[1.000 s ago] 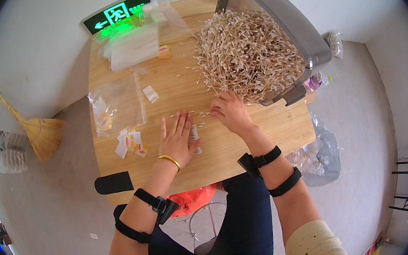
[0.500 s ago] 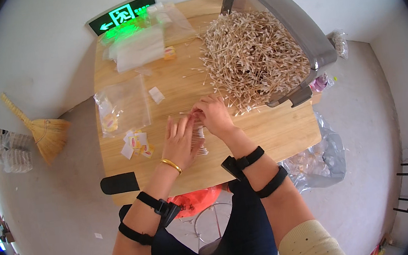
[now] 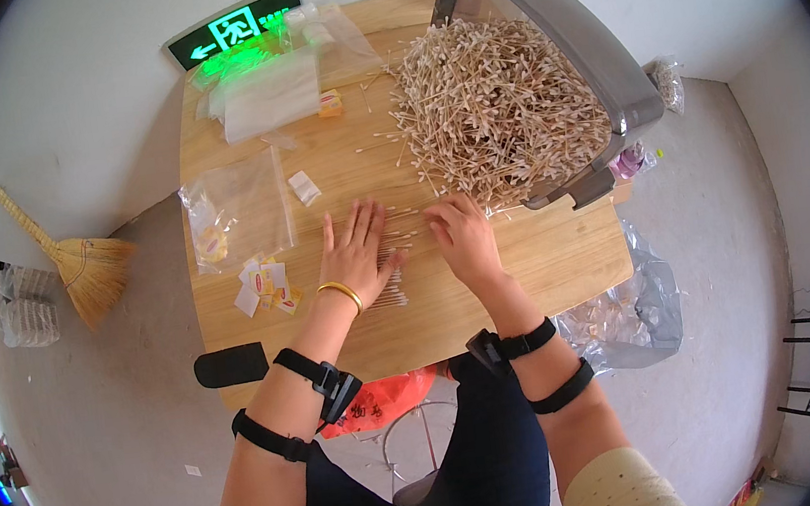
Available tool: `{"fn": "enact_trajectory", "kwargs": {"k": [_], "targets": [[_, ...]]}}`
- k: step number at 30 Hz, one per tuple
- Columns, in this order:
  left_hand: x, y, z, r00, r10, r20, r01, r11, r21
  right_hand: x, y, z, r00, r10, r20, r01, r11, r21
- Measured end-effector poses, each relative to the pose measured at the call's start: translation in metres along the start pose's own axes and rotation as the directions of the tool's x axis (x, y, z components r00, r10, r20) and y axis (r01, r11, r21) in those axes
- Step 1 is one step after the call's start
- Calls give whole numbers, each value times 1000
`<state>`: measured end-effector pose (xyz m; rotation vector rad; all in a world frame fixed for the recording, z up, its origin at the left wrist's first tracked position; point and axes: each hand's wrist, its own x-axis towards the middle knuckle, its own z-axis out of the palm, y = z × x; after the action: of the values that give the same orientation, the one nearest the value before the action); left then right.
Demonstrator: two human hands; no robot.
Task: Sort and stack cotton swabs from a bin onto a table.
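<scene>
My left hand (image 3: pixel 356 259) lies flat with its fingers stretched out, resting along the left side of a row of cotton swabs (image 3: pixel 391 290) on the wooden table. The swabs lie side by side, several of them partly under that hand. To the right of the row, my right hand (image 3: pixel 466 243) is at the near edge of a large heap of loose cotton swabs (image 3: pixel 508 106). Its fingers are bent and drawn together, and whatever is between their tips is hidden. The heap spills from a tipped grey plastic bin (image 3: pixel 593 62).
At the table's left lie a clear plastic bag (image 3: pixel 254 195), small printed cards (image 3: pixel 264 285) and a small white packet (image 3: pixel 304 188). Further back are more clear bags (image 3: pixel 273 98) beneath a lit green exit sign (image 3: pixel 235 30). A straw broom (image 3: pixel 92 264) leans left of the wooden table (image 3: pixel 527 269).
My hands have moved apart. The right has drawn away from the row toward the heap, while the left has flattened beside the swabs, leaving more of the row in sight.
</scene>
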<state>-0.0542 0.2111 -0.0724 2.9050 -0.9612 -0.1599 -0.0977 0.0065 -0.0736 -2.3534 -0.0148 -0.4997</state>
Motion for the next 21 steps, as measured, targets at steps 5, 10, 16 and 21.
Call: {"fn": "enact_trajectory", "kwargs": {"k": [5, 10, 16, 21], "targets": [[-11, -2, -8, 999, 32, -33, -33, 999, -14, -9, -6, -8, 995, 44, -93, -48, 998, -42], [-17, 8, -29, 996, 79, 29, -77, 995, -56, -7, 15, -21, 989, 86, -121, -106, 979, -172], [-27, 7, -5, 993, 91, -80, -91, 996, 3, 42, 2, 11, 988, 12, -156, -69, 928, -365], [-49, -2, -3, 992, -23, -123, 8, 993, -117, 45, 8, 18, 990, 142, -15, -139, 928, -345]]}}
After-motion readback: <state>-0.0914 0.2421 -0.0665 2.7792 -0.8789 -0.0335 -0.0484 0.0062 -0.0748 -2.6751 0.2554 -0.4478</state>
